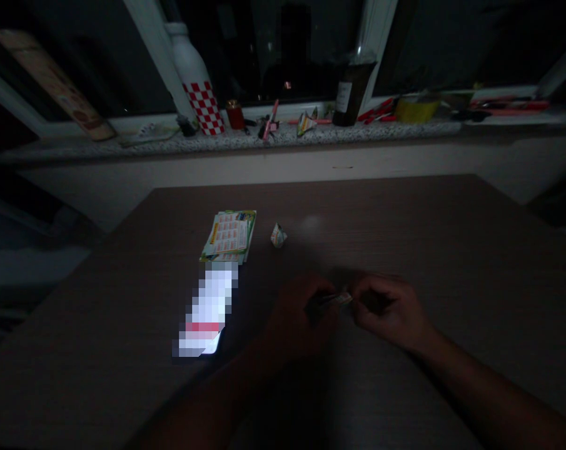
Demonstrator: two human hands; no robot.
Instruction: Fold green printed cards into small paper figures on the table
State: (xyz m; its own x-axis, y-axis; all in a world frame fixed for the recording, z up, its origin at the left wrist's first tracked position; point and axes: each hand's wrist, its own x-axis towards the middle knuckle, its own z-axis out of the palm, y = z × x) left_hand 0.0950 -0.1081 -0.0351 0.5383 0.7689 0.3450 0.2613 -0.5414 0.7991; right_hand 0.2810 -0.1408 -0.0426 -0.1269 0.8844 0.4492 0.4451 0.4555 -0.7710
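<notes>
Between my two hands is a small piece of folded printed paper (343,299), dim and partly hidden by the fingers. My left hand (304,315) is closed on its left part, with thumb and forefinger pinching it. My right hand (388,306) pinches at the paper's right end, its fingers curled round. Beyond my left hand a small folded paper shape (277,236) stands on the table. A stack of printed paper sheets (229,234) lies to its left. Nearer to me, a lit phone (207,306) lies with its screen blurred.
The dark wooden table (442,237) reaches a wall below a granite windowsill (259,144). Along the sill stand a red-checked white bottle (202,94), a small red jar (234,115), a dark labelled bottle (348,100), a yellow round container (416,109) and another folded paper shape (305,124).
</notes>
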